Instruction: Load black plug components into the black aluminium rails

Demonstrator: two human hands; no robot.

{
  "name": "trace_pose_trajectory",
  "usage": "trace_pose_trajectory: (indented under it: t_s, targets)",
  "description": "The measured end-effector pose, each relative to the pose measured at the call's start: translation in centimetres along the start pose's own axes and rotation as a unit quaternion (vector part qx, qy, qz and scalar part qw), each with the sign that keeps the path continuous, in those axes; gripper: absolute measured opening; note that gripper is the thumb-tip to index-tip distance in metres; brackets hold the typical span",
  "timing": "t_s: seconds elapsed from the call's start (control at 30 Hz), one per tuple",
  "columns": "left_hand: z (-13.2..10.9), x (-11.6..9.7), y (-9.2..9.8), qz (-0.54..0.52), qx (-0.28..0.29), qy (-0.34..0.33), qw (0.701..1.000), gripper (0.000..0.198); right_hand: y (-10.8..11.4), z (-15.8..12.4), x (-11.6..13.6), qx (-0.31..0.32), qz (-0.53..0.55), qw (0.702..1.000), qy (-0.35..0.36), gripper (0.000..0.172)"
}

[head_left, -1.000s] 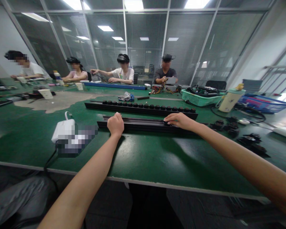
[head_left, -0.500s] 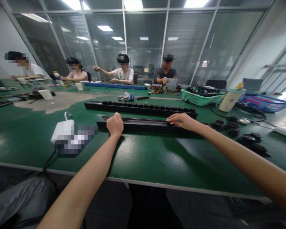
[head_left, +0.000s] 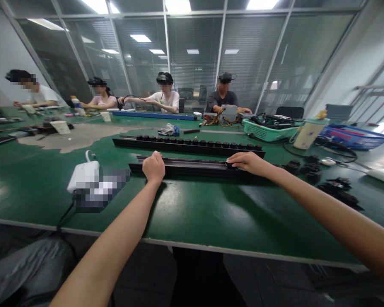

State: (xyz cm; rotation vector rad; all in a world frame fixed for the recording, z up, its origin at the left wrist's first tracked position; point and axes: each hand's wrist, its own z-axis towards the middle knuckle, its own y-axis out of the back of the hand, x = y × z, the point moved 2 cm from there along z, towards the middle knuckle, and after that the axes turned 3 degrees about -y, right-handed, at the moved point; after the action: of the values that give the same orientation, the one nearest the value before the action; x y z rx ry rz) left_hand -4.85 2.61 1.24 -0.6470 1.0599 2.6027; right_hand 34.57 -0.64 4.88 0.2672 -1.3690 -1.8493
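Observation:
In the head view a long black rail (head_left: 195, 169) lies across the green table in front of me. My left hand (head_left: 154, 168) is closed around it near its left end. With pinched fingers, my right hand (head_left: 250, 163) holds a small black block (head_left: 228, 163) in the channel of this rail, towards its right side. Most of the block is hidden by the fingers. Behind lies a second black rail (head_left: 179, 145), parallel to the first, with a row of several similar black blocks (head_left: 202, 143) along its top.
Loose black parts (head_left: 341, 189) lie in small groups at right. Beyond them are a cream bottle (head_left: 310, 133), a green basket (head_left: 269, 131) and a blue basket (head_left: 355, 138). A white adapter (head_left: 83, 175) sits at left. Several people work across the table (head_left: 185, 209).
My right hand has slid slightly right along the near rail with the block; my left hand stays put. Across the table, one person's raised hand has lowered and another's hand has moved out sideways.

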Motion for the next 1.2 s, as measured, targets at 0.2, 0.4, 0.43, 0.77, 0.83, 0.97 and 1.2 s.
trace_pose_trajectory:
  t_s: [0.2,0.4,0.43,0.77,0.83,0.97,1.2]
  targets:
    - [0.0,0.1,0.0,-0.002,0.001,-0.004,1.0,0.062,0.3,-0.4,-0.2,0.001,0.006,1.0,-0.004,0.025]
    - [0.0,0.1,-0.1,0.004,-0.002,-0.005,1.0,0.061,0.8,-1.4,-0.9,0.001,0.002,1.0,-0.014,0.025]
    - [0.0,0.1,-0.1,0.006,-0.002,-0.005,1.0,0.061,0.9,-1.5,-1.1,0.001,0.003,1.0,-0.017,0.025]
    - [0.1,0.1,0.0,0.006,0.003,-0.002,1.0,0.06,1.5,-2.6,-1.5,-0.004,0.001,1.0,-0.02,0.026]
    - [0.1,0.1,0.0,0.005,0.003,0.0,1.0,0.059,1.5,-2.7,-1.5,-0.006,0.003,1.0,-0.019,0.026]
    - [0.1,0.0,0.0,0.005,0.002,0.0,1.0,0.059,1.7,-2.9,-1.7,-0.008,0.012,1.0,-0.023,0.025]
    - [0.1,0.2,-0.1,0.001,-0.003,-0.002,1.0,0.06,2.2,-3.8,-2.3,-0.006,0.004,1.0,-0.027,0.025]
